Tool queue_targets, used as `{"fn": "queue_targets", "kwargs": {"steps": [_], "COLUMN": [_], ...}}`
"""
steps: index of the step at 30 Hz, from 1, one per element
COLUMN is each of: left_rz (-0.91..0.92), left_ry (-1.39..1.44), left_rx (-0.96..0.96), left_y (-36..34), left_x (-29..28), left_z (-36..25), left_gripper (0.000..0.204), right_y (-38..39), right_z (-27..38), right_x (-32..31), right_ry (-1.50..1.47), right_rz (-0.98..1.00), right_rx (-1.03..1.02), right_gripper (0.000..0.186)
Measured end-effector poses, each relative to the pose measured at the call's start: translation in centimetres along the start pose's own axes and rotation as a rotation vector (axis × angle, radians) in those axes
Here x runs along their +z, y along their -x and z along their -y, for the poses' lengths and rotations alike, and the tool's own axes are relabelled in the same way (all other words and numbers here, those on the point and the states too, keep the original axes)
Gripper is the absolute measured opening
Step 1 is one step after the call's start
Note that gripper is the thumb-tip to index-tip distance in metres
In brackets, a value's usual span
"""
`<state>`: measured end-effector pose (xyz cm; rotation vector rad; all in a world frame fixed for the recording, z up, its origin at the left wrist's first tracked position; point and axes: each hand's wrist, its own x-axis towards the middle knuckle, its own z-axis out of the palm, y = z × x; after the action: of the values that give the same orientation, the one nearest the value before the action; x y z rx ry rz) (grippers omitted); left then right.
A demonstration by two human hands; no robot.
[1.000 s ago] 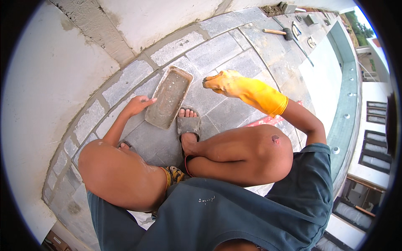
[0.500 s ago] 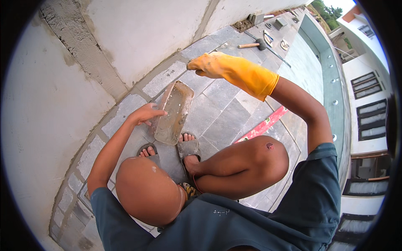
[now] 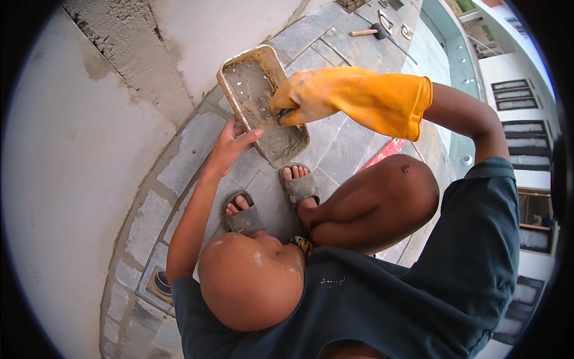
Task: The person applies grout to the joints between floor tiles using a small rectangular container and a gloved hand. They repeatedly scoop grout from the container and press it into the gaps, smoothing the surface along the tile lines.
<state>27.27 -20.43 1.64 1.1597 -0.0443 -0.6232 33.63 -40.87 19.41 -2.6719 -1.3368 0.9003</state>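
Note:
My bare left hand point(image 3: 230, 143) grips the near left side of a shallow rectangular tub point(image 3: 231, 99), thumb over the rim. Wet grey mortar point(image 3: 254, 93) with pale flecks lies inside and coats the walls. My right hand point(image 3: 314, 96) wears a long orange rubber glove smeared with mortar. Its fingers are curled together down inside the tub, touching the mortar. What they hold, if anything, is hidden; a small dark patch shows under the fingertips. The tub is held above the paving, tilted, just beyond my sandalled feet point(image 3: 299, 185).
Grey stone paving point(image 3: 347, 143) runs along a white wall point(image 3: 78, 155) at left. A black-headed mallet point(image 3: 379, 31), a long thin bar point(image 3: 403, 51) and loose sandals point(image 3: 385, 23) lie farther off. A red strip point(image 3: 382, 152) lies beyond my right knee. A pool basin point(image 3: 427, 66) borders the right.
My gloved right hand has come down from above the paving into the tub. My left hand now grips the tub, which is raised and turned, its inside facing me more.

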Motion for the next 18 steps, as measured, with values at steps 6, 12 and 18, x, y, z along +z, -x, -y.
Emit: {"fn": "queue_targets", "kwargs": {"steps": [6, 12, 18], "left_rz": [-0.172, -0.254, -0.267], "left_ry": [0.043, 0.024, 0.048], "left_rx": [0.213, 0.286, 0.257], "left_y": [0.2, 0.0, 0.7], "left_x": [1.7, 2.7, 3.8], "left_z": [0.3, 1.8, 5.3], "left_gripper": [0.062, 0.061, 0.062], "right_y": [-3.0, -3.2, -2.2], "right_z": [0.7, -1.9, -1.8], "right_x": [6.0, 11.4, 12.2], "right_ry": [0.098, 0.001, -0.236], "right_rz": [0.193, 0.019, 0.079], "right_rx": [0.375, 0.384, 0.400], "right_gripper": [0.027, 0.032, 0.035]}}
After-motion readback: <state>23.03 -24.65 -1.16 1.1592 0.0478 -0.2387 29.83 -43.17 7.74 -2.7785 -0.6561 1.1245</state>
